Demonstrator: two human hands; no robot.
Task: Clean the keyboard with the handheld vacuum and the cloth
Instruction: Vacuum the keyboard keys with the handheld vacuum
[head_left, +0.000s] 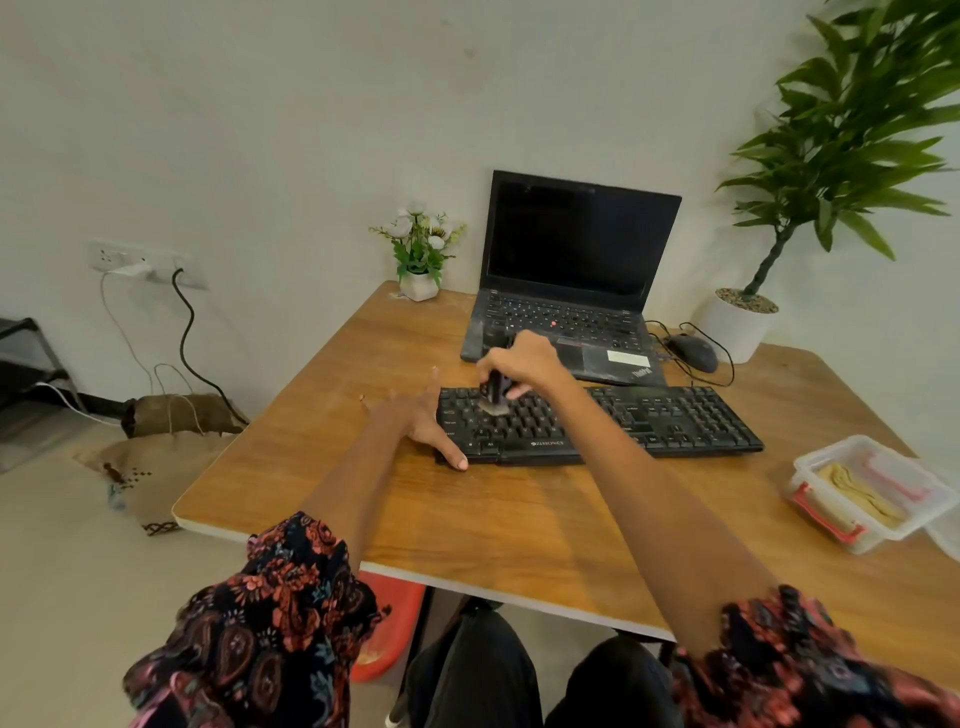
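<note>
the right hand (522, 361) covers most of the handheld vacuum (496, 392); only a short dark upright body and a greyish brush-like nozzle show beneath the fist, and the nozzle's edge is blurred. its grip is wrapped tight around the vacuum's body, the nozzle set down on the keys in the left part of the keyboard (623, 423). the right forearm crosses over the middle of the keyboard and hides a band of keys. the left hand (423, 418) lies flat with fingers spread, its grip wide and holding nothing, the thumb resting on the keyboard's near left corner and the palm at its left edge.

the keyboard is black matte plastic, long and flat, lying on the wooden desk (322, 467), whose grain is warm brown with a pale edge band. the cloth (860, 491) looks like a folded yellowish strip inside a clear plastic box (821, 462) with red clips at the desk's right side, its far corner cut off by the picture's edge. behind the keyboard an open black laptop (576, 249) has a dark screen. a black mouse (693, 351) with a looping cable sits beside it. patterned floral sleeves (275, 618) fill the bottom corners, partly cropped.
</note>
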